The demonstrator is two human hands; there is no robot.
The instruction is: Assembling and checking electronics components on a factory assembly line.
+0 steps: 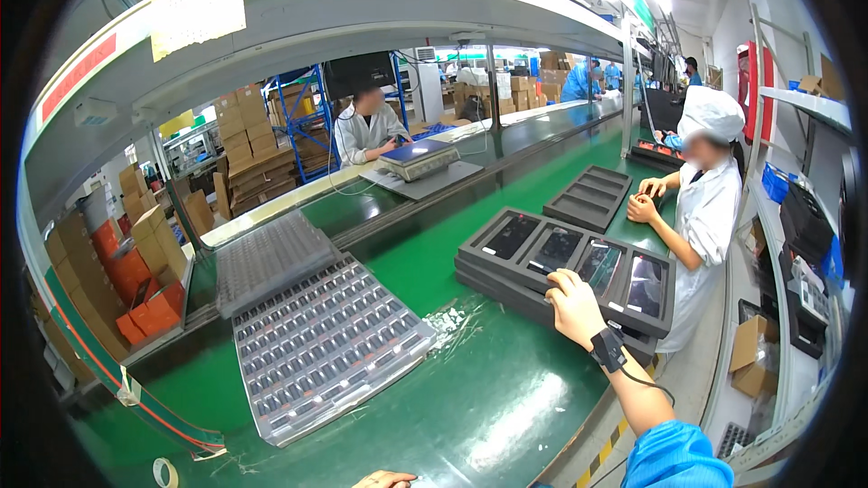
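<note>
My right hand [579, 314], with a black band on its wrist, reaches over the near rim of a black foam tray [529, 282]. Its fingers are bent onto that rim, close to the lower ends of the middle screens. Several dark flat screens lie in the tray's slots, among them a left one [510, 236] and a right one [645, 284]. More foam trays are stacked under this one. Only part of my left hand [387, 480] shows at the bottom edge, above the green bench; whether it holds anything is hidden.
A clear plastic tray [330, 348] full of small dark parts lies left, with another tray [271, 258] behind. An empty foam tray [589, 197] sits farther off, beside a co-worker [710, 208]. Across the bench stand a scale [419, 159] and another person. A tape roll [165, 473] lies lower left.
</note>
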